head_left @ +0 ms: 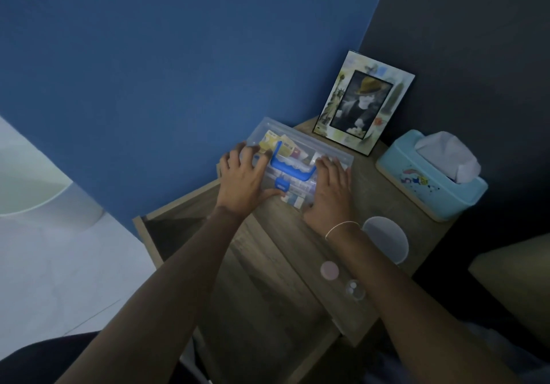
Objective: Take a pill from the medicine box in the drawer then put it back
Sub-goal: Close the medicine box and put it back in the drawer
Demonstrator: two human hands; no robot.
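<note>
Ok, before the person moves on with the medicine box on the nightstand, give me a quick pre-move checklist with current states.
1. Both hands on the medicine box: ok, left hand and right hand press on its clear lid.
2. Lid lying flat: ok.
3. Blue latch fastened: cannot tell.
4. Drawer open to take the box: ok.
5. Small jar with pills and pink cap apart on the nightstand: not ok if they belong inside.
6. Photo frame and tissue box clear of the hands: ok.
</note>
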